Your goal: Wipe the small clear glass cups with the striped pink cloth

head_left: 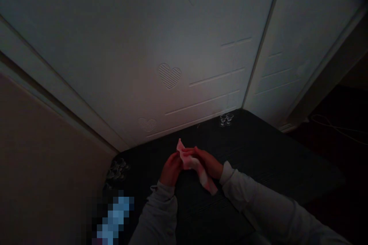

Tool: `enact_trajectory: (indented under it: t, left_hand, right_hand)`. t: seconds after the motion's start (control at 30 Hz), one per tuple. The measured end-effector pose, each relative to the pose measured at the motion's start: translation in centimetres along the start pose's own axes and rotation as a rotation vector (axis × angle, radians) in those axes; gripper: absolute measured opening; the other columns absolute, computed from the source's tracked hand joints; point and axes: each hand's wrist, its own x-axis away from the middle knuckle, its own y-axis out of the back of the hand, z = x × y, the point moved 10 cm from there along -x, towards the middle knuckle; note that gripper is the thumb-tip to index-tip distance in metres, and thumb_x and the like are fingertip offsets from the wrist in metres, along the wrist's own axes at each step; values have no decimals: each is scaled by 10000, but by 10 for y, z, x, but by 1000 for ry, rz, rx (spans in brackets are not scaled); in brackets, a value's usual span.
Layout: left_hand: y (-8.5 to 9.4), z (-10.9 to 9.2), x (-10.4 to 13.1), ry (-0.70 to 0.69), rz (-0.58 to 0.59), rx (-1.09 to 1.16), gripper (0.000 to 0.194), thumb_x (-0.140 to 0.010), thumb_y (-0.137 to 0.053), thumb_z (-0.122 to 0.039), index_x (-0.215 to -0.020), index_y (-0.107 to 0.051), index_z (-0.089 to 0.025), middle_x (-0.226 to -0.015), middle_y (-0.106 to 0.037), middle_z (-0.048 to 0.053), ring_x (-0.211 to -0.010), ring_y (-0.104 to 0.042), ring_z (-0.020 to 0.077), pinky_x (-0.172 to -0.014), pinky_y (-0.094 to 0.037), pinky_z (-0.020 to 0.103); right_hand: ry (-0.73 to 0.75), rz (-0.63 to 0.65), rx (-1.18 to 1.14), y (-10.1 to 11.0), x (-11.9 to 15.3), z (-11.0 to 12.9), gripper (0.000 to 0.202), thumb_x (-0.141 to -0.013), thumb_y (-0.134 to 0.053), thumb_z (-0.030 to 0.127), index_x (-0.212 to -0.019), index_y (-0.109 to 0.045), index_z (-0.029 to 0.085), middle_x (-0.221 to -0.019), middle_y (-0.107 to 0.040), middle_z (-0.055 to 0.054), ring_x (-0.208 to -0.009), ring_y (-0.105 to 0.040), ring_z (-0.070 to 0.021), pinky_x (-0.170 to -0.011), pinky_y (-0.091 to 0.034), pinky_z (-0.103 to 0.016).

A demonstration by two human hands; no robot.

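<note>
A pink-and-white cloth (189, 162) is bunched between both my hands above the dark table, its loose end hanging down toward me. My left hand (170, 171) is closed round the cloth's left side. From the right, my right hand (209, 161) presses its fingers over the top of the same cloth. Whether anything is wrapped inside the folds cannot be seen. Beyond my right hand, two small stemmed glasses (226, 119) stand side by side near the table's back edge.
The dark table (253, 149) meets a white panel (129, 46) with carved hearts at the back. Several small clear glasses (116, 170) cluster at its left edge. A bright blue pixelated patch (116, 214) lies below them. A white cable (330, 124) trails at far right.
</note>
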Motion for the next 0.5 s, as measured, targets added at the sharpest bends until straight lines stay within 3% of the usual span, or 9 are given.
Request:
enact_trajectory:
  t: [0.1, 0.2, 0.3, 0.5]
  left_hand:
    - [-3, 3, 1, 3, 19, -67, 306, -549, -724, -178, -832, -614, -143, -767, -656, 51, -672, -596, 161, -607, -448, 278]
    - [-5, 5, 1, 5, 56, -161, 289, -541, -715, -133, -820, -636, -138, -776, -664, 61, -677, -595, 163, -629, -447, 275]
    - [-7, 4, 0, -2, 74, -189, 291, -523, -708, -90, -804, -650, -137, -809, -669, 68, -741, -600, 184, -679, -445, 282]
    - [-8, -1, 3, -16, 32, -145, 312, -498, -712, -75, -795, -632, -127, -793, -668, 75, -699, -603, 180, -629, -456, 275]
  right_hand:
    - [72, -74, 166, 9, -1, 3, 348, -753, -480, 479, -808, -625, 167, -981, -606, -59, -938, -542, -193, -873, -368, -349]
    - [129, -117, 270, 14, 0, 6, 315, -713, -578, 390, -962, -550, 200, -943, -592, -40, -882, -554, -176, -794, -418, -327]
    - [178, -79, 386, 8, 1, 10, 374, -753, -543, 357, -1094, -484, 215, -1060, -550, -62, -940, -538, -178, -815, -418, -335]
    - [218, 40, 665, -6, 4, 14, 337, -795, -474, 352, -1088, -530, 196, -1113, -547, -64, -1044, -484, -200, -919, -343, -362]
